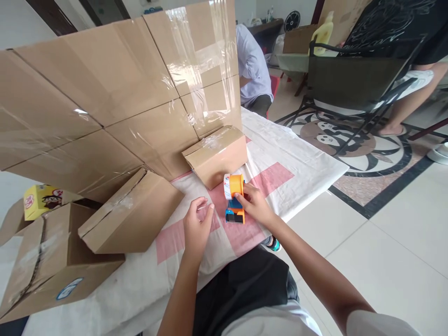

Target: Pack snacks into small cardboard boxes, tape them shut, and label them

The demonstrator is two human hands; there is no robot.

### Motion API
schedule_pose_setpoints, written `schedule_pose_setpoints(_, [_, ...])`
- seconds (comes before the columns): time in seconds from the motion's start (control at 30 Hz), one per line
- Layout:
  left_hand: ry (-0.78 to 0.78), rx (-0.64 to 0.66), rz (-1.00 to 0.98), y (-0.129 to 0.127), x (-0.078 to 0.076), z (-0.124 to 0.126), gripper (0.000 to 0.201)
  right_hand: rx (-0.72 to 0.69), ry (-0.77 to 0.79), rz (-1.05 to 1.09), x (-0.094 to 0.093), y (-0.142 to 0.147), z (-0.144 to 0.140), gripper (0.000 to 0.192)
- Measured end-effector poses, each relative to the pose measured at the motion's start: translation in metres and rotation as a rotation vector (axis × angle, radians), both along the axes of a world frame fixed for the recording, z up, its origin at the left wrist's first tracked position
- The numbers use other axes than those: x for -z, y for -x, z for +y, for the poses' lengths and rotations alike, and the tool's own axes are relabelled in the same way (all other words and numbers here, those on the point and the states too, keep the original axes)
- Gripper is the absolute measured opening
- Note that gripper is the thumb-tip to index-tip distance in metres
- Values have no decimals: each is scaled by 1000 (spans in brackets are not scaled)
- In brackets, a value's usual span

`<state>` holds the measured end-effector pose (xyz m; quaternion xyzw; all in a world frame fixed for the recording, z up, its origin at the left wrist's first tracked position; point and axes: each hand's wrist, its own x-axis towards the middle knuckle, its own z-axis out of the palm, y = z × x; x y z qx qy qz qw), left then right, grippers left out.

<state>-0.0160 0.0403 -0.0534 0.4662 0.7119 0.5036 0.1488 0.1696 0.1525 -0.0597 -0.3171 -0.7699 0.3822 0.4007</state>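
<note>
An orange and blue tape dispenser [234, 198] stands on the white and pink sheet [301, 154]. My right hand [254, 204] rests against its right side, fingers on its handle. My left hand [196, 227] hovers just left of it, fingers curled and apart, holding nothing. A small sealed cardboard box [215, 156] lies right behind the dispenser. Another taped box [133, 217] lies tilted to the left of my left hand.
A tall wall of stacked, taped cartons [115, 88] rises behind the sheet. An open carton [52, 261] with a yellow packet [42, 200] sits at the left. A folding chair [357, 74] and two other people are on the tiled floor beyond.
</note>
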Motion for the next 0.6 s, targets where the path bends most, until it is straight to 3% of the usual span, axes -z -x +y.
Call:
schedule_pose_setpoints(0.27, [-1, -10, -74, 21, -6, 21, 39, 107, 148, 117, -3, -6, 7, 28])
schedule_pose_setpoints(0.47, [-53, -27, -75, 35, -12, 42, 48, 59, 110, 91, -2, -6, 1, 27])
schedule_pose_setpoints(0.6, [-98, -22, -199, 43, -15, 69, 72, 295, 141, 205, -6, -14, 32, 22])
